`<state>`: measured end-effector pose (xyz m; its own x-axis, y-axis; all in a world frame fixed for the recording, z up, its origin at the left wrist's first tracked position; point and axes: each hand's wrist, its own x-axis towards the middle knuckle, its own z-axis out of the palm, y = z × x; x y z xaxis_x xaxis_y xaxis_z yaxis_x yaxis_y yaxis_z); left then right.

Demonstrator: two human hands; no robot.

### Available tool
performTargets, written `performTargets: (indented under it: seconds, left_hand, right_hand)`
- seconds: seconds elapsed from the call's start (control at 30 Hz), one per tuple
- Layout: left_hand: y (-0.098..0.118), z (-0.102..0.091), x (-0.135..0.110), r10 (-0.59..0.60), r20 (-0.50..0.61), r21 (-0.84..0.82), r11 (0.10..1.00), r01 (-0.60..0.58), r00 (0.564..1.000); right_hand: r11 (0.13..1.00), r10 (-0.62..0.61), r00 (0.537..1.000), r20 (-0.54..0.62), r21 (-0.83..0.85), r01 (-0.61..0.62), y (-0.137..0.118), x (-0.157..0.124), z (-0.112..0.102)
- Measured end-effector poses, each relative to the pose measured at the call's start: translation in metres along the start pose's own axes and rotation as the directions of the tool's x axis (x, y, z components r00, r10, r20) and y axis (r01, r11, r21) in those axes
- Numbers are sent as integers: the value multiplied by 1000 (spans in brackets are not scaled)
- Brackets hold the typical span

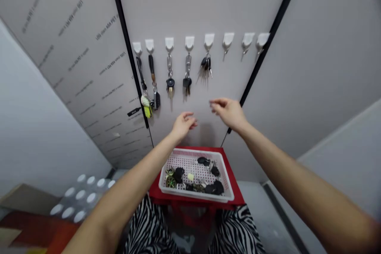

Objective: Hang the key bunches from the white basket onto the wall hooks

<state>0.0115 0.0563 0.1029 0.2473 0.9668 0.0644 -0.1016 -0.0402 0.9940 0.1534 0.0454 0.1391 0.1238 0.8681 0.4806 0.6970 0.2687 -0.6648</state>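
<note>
My left hand (183, 125) is held above the back edge of a white plastic basket (195, 197), its fingers loosely curled and apart, holding nothing I can see. A little higher and to the right is my right hand (228, 111), slightly blurred, with bent fingers and nothing visible in them. Above it, a bunch of keys (206, 63) hangs blurred from a white hook (209, 39). Inside the basket lie several more key bunches, among them black-headed keys (214, 187), a green-gold round piece (170, 182) and a pale yellow piece (191, 176).
Keys with black straps (151, 67) and keys on metal clips (170, 81) hang further left. Small bare keys hang from hooks (247, 39) at right. The basket stands on a red surface (235, 190). White-capped bottles (80, 195) stand low on the left.
</note>
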Motion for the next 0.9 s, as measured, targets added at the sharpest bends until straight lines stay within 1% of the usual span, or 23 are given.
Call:
performTargets:
  seconds: [0.03, 0.07, 0.13, 0.2, 0.27, 0.33, 0.37, 0.43, 0.5, 0.53, 0.63, 0.73, 0.8, 0.83, 0.9]
  left_hand:
    - [-21, -7, -11, -20, 6, 68, 997, 19, 1000]
    - [-41, -13, -23, -32, 10, 135, 990, 30, 999]
    - [-77, -22, -43, -27, 37, 297, 955, 15, 999]
    - [-104, -27, -58, -7, 131, 486, 872, -58, 991]
    - [-119, -31, -68, 9, 240, 639, 752, -165, 971]
    - [-124, -32, -74, 15, 320, 725, 639, -255, 947]
    - [-124, -32, -75, 13, 350, 748, 598, -288, 937]
    - [-121, -31, -75, 2, 402, 769, 542, -339, 916]
    - [-119, -30, -75, -17, 442, 779, 504, -374, 897]
    - [-119, -30, -74, -26, 455, 783, 487, -386, 890]
    - [-118, -31, -74, -42, 471, 795, 452, -403, 881]
    - [-117, -31, -75, -53, 471, 798, 451, -400, 880]
    - [-115, -30, -76, -54, 488, 783, 467, -410, 871]
    - [-113, -28, -76, -52, 513, 766, 477, -430, 857]
    - [-111, -22, -74, -45, 581, 723, 487, -490, 813]
  right_hand:
    - [999, 10, 993, 118, -33, -6, 12, -24, 8]
    - [997, 18, 971, 238, -80, 1, 23, -47, 16]
    - [981, 33, 917, 399, -189, 47, 43, -87, 31]
    - [947, 42, 877, 478, -299, 118, 56, -115, 40]
    - [905, 53, 858, 510, -388, 175, 61, -130, 41]
    - [878, 57, 835, 547, -425, 218, 59, -137, 38]
    - [873, 54, 813, 580, -422, 244, 57, -139, 35]
    - [863, 53, 744, 666, -405, 301, 51, -140, 32]
    - [838, 85, 678, 730, -420, 347, 48, -141, 32]
    - [821, 106, 656, 747, -438, 366, 48, -141, 34]
    - [782, 148, 622, 768, -477, 402, 51, -142, 43]
    - [802, 175, 580, 795, -457, 385, 56, -142, 49]
    - [846, 168, 579, 798, -418, 330, 58, -141, 50]
    - [871, 152, 596, 788, -392, 296, 59, -140, 50]
    - [915, 113, 653, 749, -334, 225, 61, -138, 49]
